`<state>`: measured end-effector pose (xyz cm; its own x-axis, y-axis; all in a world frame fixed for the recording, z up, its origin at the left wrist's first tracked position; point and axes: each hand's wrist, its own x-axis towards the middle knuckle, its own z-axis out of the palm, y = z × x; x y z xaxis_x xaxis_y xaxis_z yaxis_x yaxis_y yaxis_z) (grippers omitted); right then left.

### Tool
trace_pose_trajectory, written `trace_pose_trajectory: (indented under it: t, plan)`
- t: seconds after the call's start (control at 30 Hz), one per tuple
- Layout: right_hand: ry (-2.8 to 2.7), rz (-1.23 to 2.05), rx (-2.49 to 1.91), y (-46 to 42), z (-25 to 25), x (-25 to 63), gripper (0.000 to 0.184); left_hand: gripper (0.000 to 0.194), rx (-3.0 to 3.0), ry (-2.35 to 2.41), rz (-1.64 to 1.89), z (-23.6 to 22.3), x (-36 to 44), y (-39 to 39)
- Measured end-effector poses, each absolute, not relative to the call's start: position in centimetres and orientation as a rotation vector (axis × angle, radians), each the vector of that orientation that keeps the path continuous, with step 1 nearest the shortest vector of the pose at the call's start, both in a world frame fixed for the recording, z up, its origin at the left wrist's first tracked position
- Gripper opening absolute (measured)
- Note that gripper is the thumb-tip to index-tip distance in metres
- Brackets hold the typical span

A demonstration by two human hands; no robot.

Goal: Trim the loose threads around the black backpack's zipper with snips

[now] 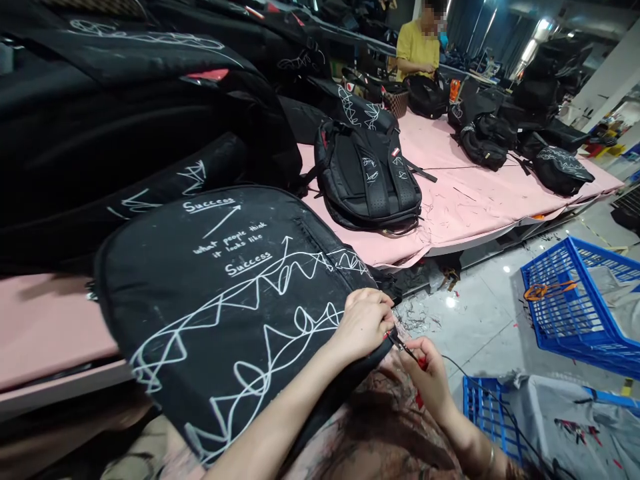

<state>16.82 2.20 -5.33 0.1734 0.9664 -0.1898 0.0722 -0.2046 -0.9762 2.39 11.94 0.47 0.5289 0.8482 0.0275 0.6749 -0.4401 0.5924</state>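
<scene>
A black backpack (190, 280) with white printed lines and lettering, including the word "Success", lies across the near edge of the table and my lap. My left hand (366, 321) is closed on its right-hand edge, fingers pinching the fabric near a small red bit. In my right hand (433, 381) is a pair of scissors (401, 345), dark in the blades with red at the handles. Their tips meet the bag's edge just beside my left fingertips. Whether the blades are parted is too small to tell.
Another black backpack (370, 177) stands on the pink-covered table (460, 207), with more bags farther along. Large black bags (125, 100) are piled at left. Blue crates (560, 300) sit on the floor at right. A person in a yellow top (415, 50) works at the back.
</scene>
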Motion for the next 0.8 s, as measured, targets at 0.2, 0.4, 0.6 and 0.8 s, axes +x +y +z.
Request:
trace_pose_trajectory:
  t: [0.2,0.4,0.6,0.8]
  plan:
    - [-1.165,1.167,-1.443,2.9,-5.1,16.5,0.026,0.016,2.233,1.263,0.409,0.7,2.6,12.2]
    - [-1.280,1.199,-1.372,3.4,-6.0,17.4,0.022,0.018,2.233,1.291,0.416,0.6,2.8,12.2]
    - [-1.301,1.178,-1.356,4.0,-6.4,17.8,0.018,0.016,2.184,1.304,0.458,0.1,3.0,12.6]
    - [-1.123,1.226,-1.286,3.4,-7.2,17.7,0.022,0.021,1.957,1.295,0.958,0.7,1.1,11.5]
